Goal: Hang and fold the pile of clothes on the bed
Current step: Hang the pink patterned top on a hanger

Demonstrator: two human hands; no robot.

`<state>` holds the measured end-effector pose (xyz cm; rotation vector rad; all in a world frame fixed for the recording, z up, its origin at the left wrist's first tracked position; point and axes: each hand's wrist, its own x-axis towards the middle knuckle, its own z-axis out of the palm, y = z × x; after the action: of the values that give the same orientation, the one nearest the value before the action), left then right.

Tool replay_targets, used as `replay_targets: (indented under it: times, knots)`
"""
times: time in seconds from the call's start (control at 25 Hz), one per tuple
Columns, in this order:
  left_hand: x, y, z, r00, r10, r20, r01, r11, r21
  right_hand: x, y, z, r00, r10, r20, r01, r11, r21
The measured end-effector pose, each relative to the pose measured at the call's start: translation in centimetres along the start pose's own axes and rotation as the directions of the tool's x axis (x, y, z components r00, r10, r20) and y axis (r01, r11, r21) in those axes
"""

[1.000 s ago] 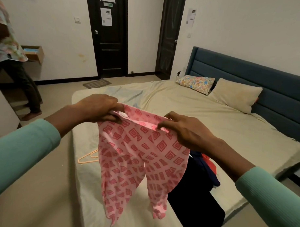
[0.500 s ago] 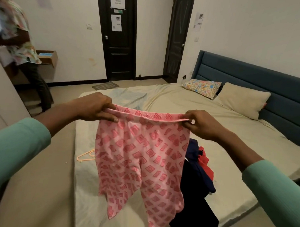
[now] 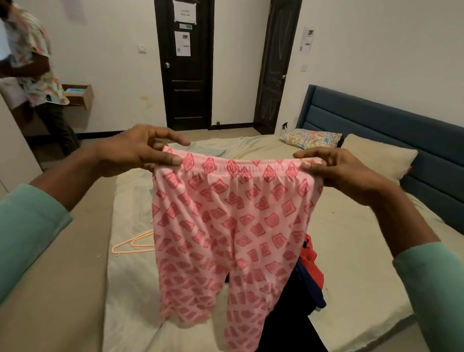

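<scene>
As left hand [image 3: 136,152] and right hand [image 3: 342,175] pinch the waistband [image 3: 241,167], trousers [image 3: 223,233] dangle.

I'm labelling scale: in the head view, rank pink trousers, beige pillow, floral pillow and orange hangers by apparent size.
1. pink trousers, though nearest the camera.
2. beige pillow.
3. floral pillow and orange hangers look alike; the hangers are partly hidden.

The pink trousers [image 3: 231,228] hide most of the clothes pile [image 3: 310,260].
</scene>
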<state>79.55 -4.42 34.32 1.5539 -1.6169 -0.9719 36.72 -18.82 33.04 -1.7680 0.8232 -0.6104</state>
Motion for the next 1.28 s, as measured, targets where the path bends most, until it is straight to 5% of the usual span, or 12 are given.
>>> replay_targets:
  times: [0.08,0.16,0.24,0.32,0.4,0.48,0.56,0.68,0.84,1.04,1.2,1.28]
  knots:
    - [0.9,0.0,-0.7,0.978,-0.129,0.163,0.138,0.989,-0.048,0.4,-0.2,-0.9,0.989,0.132,0.061,-0.140,0.979,0.148]
    - [2.7,-1.5,0.5,0.967,-0.195,0.164,0.239,0.919,-0.315,1.2,1.3,0.2,0.959,0.269,0.094,-0.285,0.892,0.351]
    - [4.8,-3.4,4.8,0.947,-0.311,0.082,0.273,0.645,-0.714,2.5,4.0,2.7,0.911,0.411,0.035,-0.367,0.769,0.523]
    - [5.9,-5.3,11.2,0.891,-0.448,-0.069,0.111,0.364,-0.925,3.4,7.1,6.2,0.854,0.515,-0.081,-0.348,0.678,0.648]
    - [6.5,-6.9,17.4,0.779,-0.573,-0.255,-0.098,0.291,-0.952,3.6,10.0,10.3,0.818,0.535,-0.210,-0.208,0.617,0.759]
    - [6.3,-7.7,22.0,0.678,-0.581,-0.451,-0.154,0.488,-0.859,2.8,11.9,14.4,0.791,0.487,-0.371,-0.061,0.666,0.744]
    - [5.5,-7.3,24.7,0.703,-0.421,-0.573,-0.081,0.754,-0.652,1.4,11.7,17.7,0.795,0.404,-0.453,-0.030,0.772,0.635]
    - [3.5,-5.0,26.8,0.740,-0.170,-0.651,-0.110,0.924,-0.366,0.0,10.8,19.6,0.809,0.290,-0.511,0.011,0.862,0.506]
    - [2.1,-4.4,27.6,0.693,0.055,-0.719,-0.134,0.989,-0.054,-1.4,9.8,19.9,0.814,0.256,-0.522,0.041,0.870,0.492]
    - [1.3,-4.3,27.5,0.715,0.211,-0.666,-0.096,0.974,0.206,-3.1,8.7,20.1,0.854,0.200,-0.480,0.065,0.875,0.479]
    - [0.4,-4.8,27.4,0.799,0.219,-0.560,-0.129,0.972,0.195,-4.2,8.7,20.1,0.882,0.170,-0.439,0.066,0.879,0.472]
    - [0.0,-5.3,26.2,0.861,0.168,-0.479,-0.161,0.985,0.056,-4.9,9.1,19.8,0.879,0.164,-0.447,0.057,0.896,0.441]
